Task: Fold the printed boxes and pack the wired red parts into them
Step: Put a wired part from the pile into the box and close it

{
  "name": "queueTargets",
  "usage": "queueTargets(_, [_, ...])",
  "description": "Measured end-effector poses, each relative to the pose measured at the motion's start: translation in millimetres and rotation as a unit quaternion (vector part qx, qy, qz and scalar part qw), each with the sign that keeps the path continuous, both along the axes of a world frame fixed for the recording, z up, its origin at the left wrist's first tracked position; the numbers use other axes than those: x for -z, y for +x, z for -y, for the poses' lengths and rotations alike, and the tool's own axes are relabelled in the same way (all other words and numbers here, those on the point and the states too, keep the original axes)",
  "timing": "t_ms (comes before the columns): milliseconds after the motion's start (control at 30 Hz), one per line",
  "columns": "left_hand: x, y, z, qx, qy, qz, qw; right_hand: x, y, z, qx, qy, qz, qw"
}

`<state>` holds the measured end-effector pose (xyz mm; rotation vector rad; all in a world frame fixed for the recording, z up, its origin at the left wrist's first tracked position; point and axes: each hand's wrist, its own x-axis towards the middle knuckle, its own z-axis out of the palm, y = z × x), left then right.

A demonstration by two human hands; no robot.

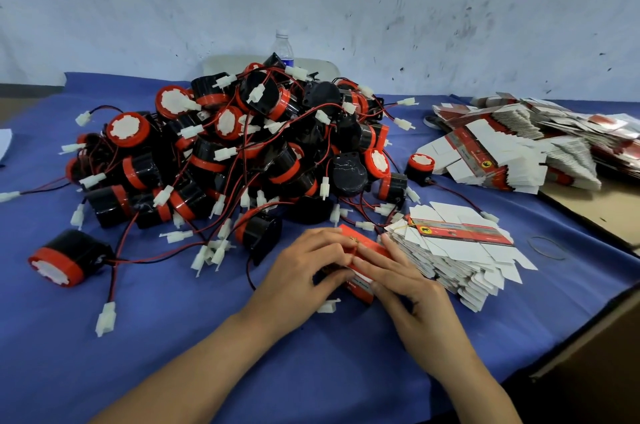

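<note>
A small red printed box [363, 252] stands on the blue cloth in front of me. My left hand [304, 271] grips its left side with curled fingers. My right hand [405, 285] holds the right side, its fingers laid over the top flap. A white connector [329, 305] pokes out below the box. A big heap of black and red wired parts [242, 146] fills the middle of the table. One loose part [65, 259] lies at the left. A stack of flat printed boxes [453, 247] sits just right of my hands.
A larger spread of flat boxes [519, 146] lies at the back right. One part [419, 165] sits apart near it. A rubber band [547, 248] lies on the blue cloth [173, 319]. A water bottle [284, 49] stands behind the heap. The table edge drops at the right.
</note>
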<state>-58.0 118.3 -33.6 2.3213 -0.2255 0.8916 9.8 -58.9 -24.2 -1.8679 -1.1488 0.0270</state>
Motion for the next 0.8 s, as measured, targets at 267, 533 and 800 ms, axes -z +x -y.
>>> queueTargets(267, [3.5, 2.1, 0.4, -0.003, 0.012, -0.002, 1.0, 0.4, 3.1, -1.0, 0.018, -0.017, -0.006, 1.0])
queueTargets(533, [1.1, -2.1, 0.2, 0.041, 0.0, -0.065, 0.997, -1.1, -4.0, -5.5, 0.094, 0.096, 0.028, 0.99])
queueTargets(800, [-3.6, -7.1, 3.2, 0.015, -0.025, -0.062, 0.998, -6.6, -6.0, -6.0, 0.045, 0.1, -0.039, 0.993])
